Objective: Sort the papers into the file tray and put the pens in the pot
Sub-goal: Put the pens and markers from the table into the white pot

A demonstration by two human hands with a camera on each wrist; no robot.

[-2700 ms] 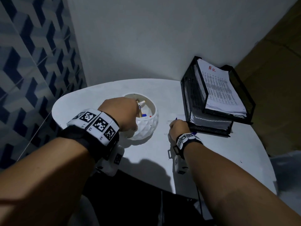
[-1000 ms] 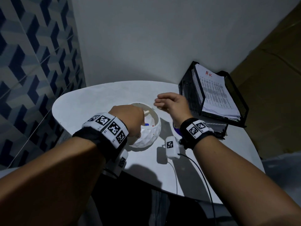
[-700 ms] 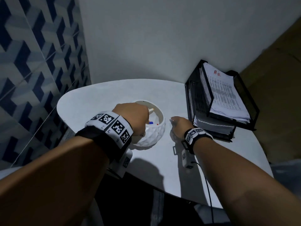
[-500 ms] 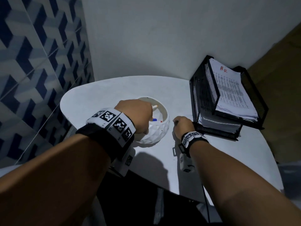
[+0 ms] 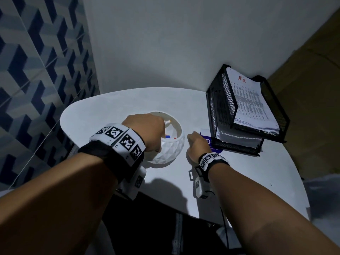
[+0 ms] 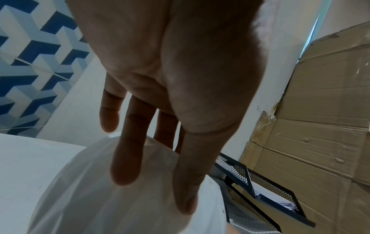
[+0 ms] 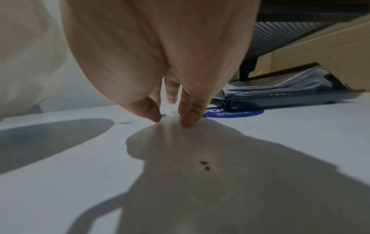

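A white faceted pot [image 5: 171,151] stands mid-table with a pale pen [image 5: 167,122] and a blue-capped pen [image 5: 167,136] inside. My left hand [image 5: 152,137] rests on its near-left rim. In the left wrist view the fingers [image 6: 126,150] lie fairly straight over the pot [image 6: 90,197], thumb on the outer wall. My right hand [image 5: 193,140] is just right of the pot, thumb and fingertips [image 7: 188,121] set down on the table with a small gap and nothing plainly between them. The black mesh file tray [image 5: 226,100] holds printed papers [image 5: 250,103] on top and a stack [image 5: 239,138] below.
A white and blue card [image 5: 208,139] lies on the white table [image 5: 114,107] at the tray's front-left corner, just beyond my right fingers. A cardboard box [image 5: 312,70] stands behind the tray. A blue patterned tile wall runs along the left.
A second ago my right hand hovered with fingers out above the pot's right rim; it has dropped to the table right of the pot. My left hand has stayed on the pot.
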